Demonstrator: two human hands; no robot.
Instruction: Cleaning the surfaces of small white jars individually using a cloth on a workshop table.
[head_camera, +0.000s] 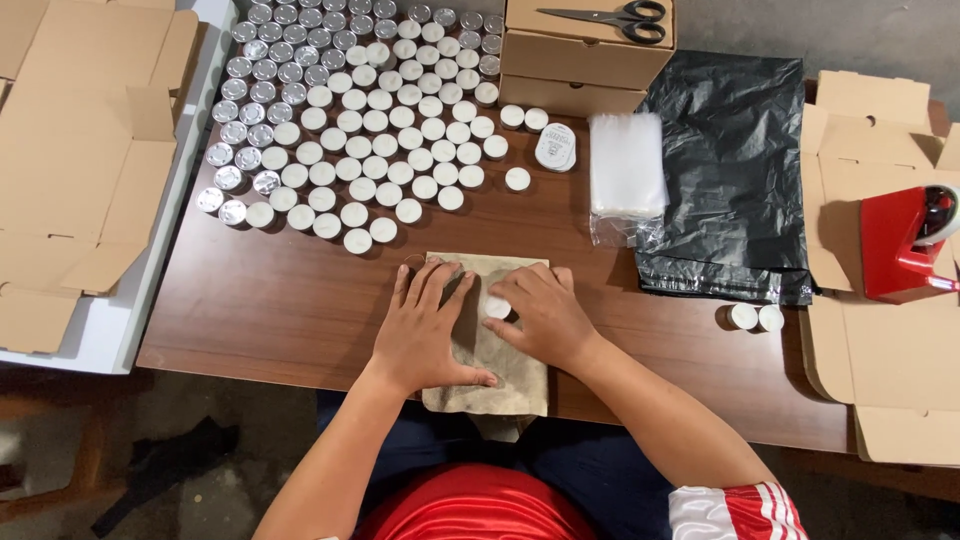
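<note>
A stained tan cloth lies at the near edge of the brown wooden table and hangs a little over it. My left hand presses flat on the cloth's left half, fingers spread. On the cloth's right half, my right hand pinches a small white tealight candle between thumb and fingers. Several white tealights and silver metal cups are spread across the table beyond the cloth.
Stacked cardboard boxes with black-handled scissors stand at the back. A stack of clear bags, a black plastic bag, two tealights and a red tape dispenser lie right. Flat cartons lie left.
</note>
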